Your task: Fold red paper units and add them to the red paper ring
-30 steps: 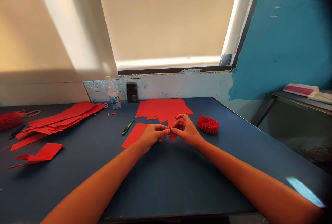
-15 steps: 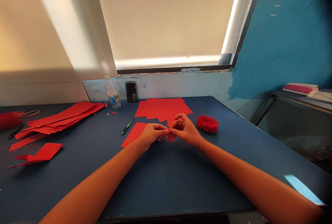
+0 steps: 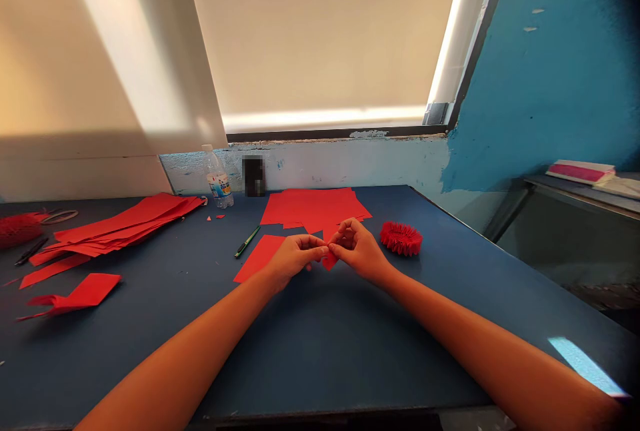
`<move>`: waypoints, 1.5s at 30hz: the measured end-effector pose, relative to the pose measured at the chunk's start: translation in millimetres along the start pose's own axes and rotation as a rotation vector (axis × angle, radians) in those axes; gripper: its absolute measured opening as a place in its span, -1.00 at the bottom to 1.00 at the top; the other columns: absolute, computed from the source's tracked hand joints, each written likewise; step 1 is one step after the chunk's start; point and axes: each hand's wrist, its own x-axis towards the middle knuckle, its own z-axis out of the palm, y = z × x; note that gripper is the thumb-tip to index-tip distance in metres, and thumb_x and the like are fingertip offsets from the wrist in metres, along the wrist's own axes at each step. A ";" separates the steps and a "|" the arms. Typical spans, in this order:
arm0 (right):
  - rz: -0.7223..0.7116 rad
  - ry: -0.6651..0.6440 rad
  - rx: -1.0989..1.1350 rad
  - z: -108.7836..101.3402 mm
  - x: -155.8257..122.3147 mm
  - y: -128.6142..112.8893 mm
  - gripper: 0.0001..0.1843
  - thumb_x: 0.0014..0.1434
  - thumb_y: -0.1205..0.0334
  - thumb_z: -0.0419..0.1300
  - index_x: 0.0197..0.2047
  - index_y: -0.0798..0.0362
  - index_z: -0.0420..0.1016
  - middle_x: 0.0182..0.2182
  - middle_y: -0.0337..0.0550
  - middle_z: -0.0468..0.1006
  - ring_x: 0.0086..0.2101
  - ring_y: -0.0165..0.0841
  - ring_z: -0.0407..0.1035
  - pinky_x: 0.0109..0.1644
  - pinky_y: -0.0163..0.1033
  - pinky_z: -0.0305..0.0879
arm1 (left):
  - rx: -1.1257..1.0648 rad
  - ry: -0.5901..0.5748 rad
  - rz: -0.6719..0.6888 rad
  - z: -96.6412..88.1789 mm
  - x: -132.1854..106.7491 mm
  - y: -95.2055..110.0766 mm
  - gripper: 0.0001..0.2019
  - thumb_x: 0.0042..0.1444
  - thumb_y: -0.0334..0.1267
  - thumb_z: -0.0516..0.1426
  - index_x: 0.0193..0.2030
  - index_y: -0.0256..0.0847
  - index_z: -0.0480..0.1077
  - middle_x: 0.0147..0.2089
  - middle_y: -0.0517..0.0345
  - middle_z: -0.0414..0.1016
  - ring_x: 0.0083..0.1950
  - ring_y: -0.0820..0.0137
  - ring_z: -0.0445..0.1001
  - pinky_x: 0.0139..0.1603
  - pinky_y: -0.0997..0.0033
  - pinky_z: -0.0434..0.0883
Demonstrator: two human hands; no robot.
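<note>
A small piece of red paper (image 3: pixel 329 260) is pinched between my two hands above the dark blue table. My left hand (image 3: pixel 299 256) grips it with thumb and forefinger from the left. From the right, the thumb and fingertips of my right hand (image 3: pixel 356 247) close on the same piece, with the other fingers curled. Most of its upper part is hidden by my fingertips. A red paper sheet (image 3: pixel 260 258) lies by my left hand, and a pile of red sheets (image 3: pixel 315 206) is just beyond both hands. Right of my right hand sits a pleated red paper ring (image 3: pixel 401 238).
A green cutter or pen (image 3: pixel 247 242) lies left of the sheet. Farther left are a stack of red strips (image 3: pixel 125 218), a folded red piece (image 3: pixel 93 292), scissors (image 3: pixel 60 216) and a black pen (image 3: pixel 31 252). A plastic bottle (image 3: pixel 219 181) stands near the wall.
My fingertips have come slightly closer together on the small red paper, and its lower tip sits a little higher. The things on the table are unchanged.
</note>
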 end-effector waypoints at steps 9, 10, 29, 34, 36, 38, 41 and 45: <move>-0.001 0.083 -0.076 2.2 1.5 5.4 -0.72 0.05 0.19 0.26 -0.24 0.01 0.22 -0.36 -0.21 0.47 -0.34 -0.34 0.44 -0.21 -0.21 0.40 | 0.054 0.053 0.008 4.5 3.3 -5.9 -0.65 -0.11 -0.08 0.28 -0.22 -0.24 0.46 -0.29 0.03 0.54 -0.25 0.29 0.48 -0.46 0.48 0.29; 0.000 0.071 -0.082 2.3 1.0 4.5 -0.72 0.06 0.20 0.26 -0.21 0.01 0.24 -0.36 -0.21 0.48 -0.34 -0.34 0.44 -0.21 -0.21 0.39 | 0.055 0.062 0.011 4.7 3.3 -5.8 -0.66 -0.11 -0.08 0.28 -0.23 -0.25 0.46 -0.30 0.03 0.54 -0.25 0.29 0.48 -0.45 0.47 0.30; 0.209 0.015 0.085 1.5 1.9 0.0 -0.70 0.01 0.04 0.31 -0.35 0.11 0.44 -0.44 -0.13 0.56 -0.38 -0.25 0.51 -0.26 -0.12 0.49 | -0.134 0.080 0.040 5.1 3.1 -4.8 -0.58 -0.06 -0.13 0.26 -0.05 -0.24 0.40 -0.22 0.00 0.53 -0.23 0.30 0.49 -0.36 0.39 0.38; 0.231 0.033 0.118 0.3 2.3 0.9 -0.66 -0.07 0.06 0.38 -0.34 0.12 0.44 -0.45 -0.15 0.55 -0.41 -0.27 0.51 -0.24 -0.11 0.50 | -0.123 0.074 0.015 2.8 3.7 -4.8 -0.71 -0.09 -0.10 0.27 -0.30 -0.27 0.48 -0.29 0.05 0.52 -0.30 0.37 0.46 -0.29 0.40 0.36; 0.229 0.026 0.106 -0.8 2.4 2.3 -0.63 -0.08 0.08 0.38 -0.27 0.14 0.48 -0.43 -0.12 0.56 -0.38 -0.26 0.51 -0.24 -0.10 0.50 | -0.110 0.075 0.022 1.5 3.5 -4.5 -0.73 -0.09 -0.12 0.27 -0.31 -0.26 0.49 -0.33 0.09 0.51 -0.35 0.42 0.43 -0.31 0.42 0.34; 0.222 0.014 0.083 -1.4 2.3 3.8 -0.63 -0.07 0.09 0.37 -0.24 0.15 0.51 -0.42 -0.10 0.57 -0.36 -0.24 0.51 -0.26 -0.11 0.49 | -0.105 0.070 0.030 0.7 3.0 -4.2 -0.76 -0.09 -0.15 0.26 -0.32 -0.26 0.49 -0.37 0.13 0.49 -0.40 0.45 0.39 -0.32 0.42 0.33; 0.190 -0.003 0.035 -0.6 1.8 4.4 -0.74 -0.02 0.12 0.33 -0.32 0.14 0.54 -0.46 -0.12 0.56 -0.37 -0.25 0.50 -0.29 -0.15 0.48 | -0.127 0.071 0.032 0.9 2.2 -3.2 -0.81 -0.09 -0.20 0.25 -0.36 -0.25 0.48 -0.39 0.16 0.46 -0.42 0.47 0.36 -0.33 0.42 0.31; 0.104 0.005 -0.052 1.0 0.7 1.5 -0.86 0.02 0.20 0.26 -0.35 0.08 0.56 -0.45 -0.18 0.56 -0.43 -0.32 0.48 -0.30 -0.20 0.45 | -0.176 0.059 0.017 3.0 1.0 0.0 -0.85 -0.11 -0.25 0.24 -0.36 -0.25 0.48 -0.40 0.17 0.44 -0.43 0.48 0.35 -0.35 0.43 0.31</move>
